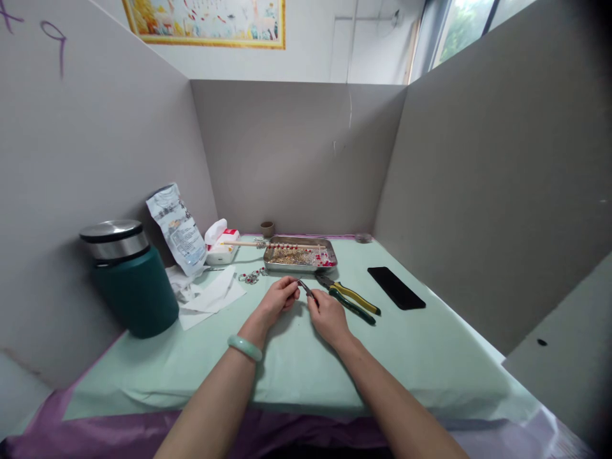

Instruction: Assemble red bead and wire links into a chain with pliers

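Note:
Over the middle of the table, my right hand is closed around a small metal tool, which looks like fine-nosed pliers. Its tip points up and left, reaching the fingertips of my left hand. That hand is pinched; whatever sits between its fingers is too small to make out. Just beyond my hands lies a metal tray of gold, clear and red beads or small parts. A wooden stick with red and silver pieces on it rests across the tray. A beaded chain lies left of the tray.
Right of my hands are large green-and-yellow pliers and a black phone. At left stand a green flask, a foil pouch, a tissue pack and white papers. Grey partitions enclose the table.

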Tool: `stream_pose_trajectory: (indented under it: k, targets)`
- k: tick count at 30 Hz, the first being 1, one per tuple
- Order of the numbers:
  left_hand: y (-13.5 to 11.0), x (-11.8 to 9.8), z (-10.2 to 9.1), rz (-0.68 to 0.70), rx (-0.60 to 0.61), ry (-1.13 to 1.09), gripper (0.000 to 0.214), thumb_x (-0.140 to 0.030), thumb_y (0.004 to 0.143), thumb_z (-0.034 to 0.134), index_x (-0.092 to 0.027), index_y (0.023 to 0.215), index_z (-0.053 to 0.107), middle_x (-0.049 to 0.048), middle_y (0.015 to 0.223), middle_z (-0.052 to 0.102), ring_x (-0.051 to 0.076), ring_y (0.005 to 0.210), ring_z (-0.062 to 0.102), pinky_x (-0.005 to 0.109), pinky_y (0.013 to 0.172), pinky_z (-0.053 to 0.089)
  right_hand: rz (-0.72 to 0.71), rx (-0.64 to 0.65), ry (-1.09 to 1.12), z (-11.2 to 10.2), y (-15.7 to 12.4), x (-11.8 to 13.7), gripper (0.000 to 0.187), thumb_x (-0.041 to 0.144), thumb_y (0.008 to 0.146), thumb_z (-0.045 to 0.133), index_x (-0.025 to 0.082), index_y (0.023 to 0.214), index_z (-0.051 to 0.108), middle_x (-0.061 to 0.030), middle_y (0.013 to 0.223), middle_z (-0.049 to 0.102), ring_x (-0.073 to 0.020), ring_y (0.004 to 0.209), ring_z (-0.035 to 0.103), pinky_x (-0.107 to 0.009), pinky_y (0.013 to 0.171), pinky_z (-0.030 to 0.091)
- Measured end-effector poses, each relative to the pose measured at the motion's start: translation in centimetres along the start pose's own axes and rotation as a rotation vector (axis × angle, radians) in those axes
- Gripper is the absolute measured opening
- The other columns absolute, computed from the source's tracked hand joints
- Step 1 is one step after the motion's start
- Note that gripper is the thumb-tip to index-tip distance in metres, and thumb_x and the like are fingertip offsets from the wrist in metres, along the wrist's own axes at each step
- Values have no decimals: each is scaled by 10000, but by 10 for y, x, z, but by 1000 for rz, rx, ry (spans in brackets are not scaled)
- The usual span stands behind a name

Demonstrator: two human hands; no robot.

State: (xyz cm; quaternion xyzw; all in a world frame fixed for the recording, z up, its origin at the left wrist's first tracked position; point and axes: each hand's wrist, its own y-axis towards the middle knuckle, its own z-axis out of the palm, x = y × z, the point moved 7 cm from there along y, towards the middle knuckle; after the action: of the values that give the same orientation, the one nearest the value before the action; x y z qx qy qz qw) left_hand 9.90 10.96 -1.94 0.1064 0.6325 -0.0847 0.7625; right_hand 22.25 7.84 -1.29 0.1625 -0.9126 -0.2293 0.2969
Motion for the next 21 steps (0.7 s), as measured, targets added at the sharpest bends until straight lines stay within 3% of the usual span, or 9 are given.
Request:
stream_pose_trajectory:
  k: [9,16,21]
  targets:
    - [-1,-1,-1,-14,-35,52,255,-400,788,604,-171,768,494,-50,589,476,19,369,252,165,349,132,-16,8,-32,3,0,-1,212,238,922,403,190,910,609,-63,846,664,-192,770,600,-266,664,352]
    - [-1,2,-3,-43,-97,66,288,-431,795,593,-178,708,487,-78,496,372,28,356,217,188,362,84,-23,16,-15,3,-1,2,212,237,914,409,192,892,615,-58,827,663,-187,753,596,-263,651,355]
    - [1,7,-2,-98,-72,11,278,-423,819,542,-187,691,470,-101,461,259,37,344,151,195,360,65,-28,18,10,3,-1,3,209,229,907,412,189,899,617,-62,841,663,-190,771,597,-263,671,369]
